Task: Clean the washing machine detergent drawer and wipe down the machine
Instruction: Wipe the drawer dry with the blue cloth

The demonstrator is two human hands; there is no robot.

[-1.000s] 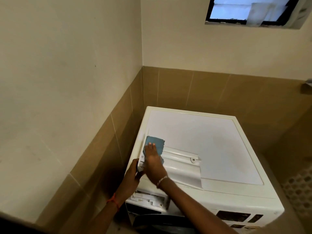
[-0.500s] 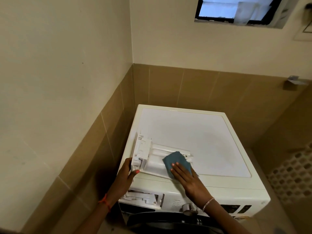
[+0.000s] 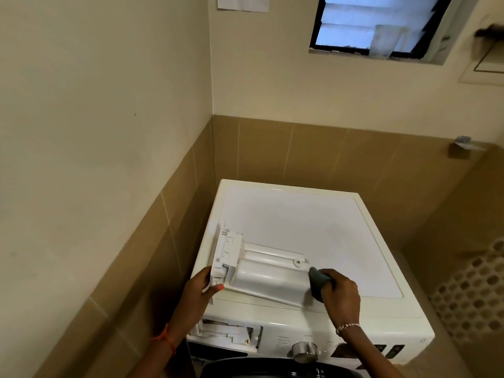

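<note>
Head view, drawer: white detergent drawer [image 3: 267, 276] lies on the washing machine [image 3: 300, 214] top, near-left.
Left hand [image 3: 200, 291]: fingers clamped round the drawer's left end.
Right hand [image 3: 341, 296]: fingers curled, gripping the bunched cloth [image 3: 317, 285] against the drawer's right end.

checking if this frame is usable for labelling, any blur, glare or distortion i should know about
Head view: the detergent drawer, left hand, right hand and cloth are reasonably sharp; the dark fixture at top right is smeared; the window is brightest, with no hard glare on the washing machine top; wide-angle lens leans the walls.
</note>
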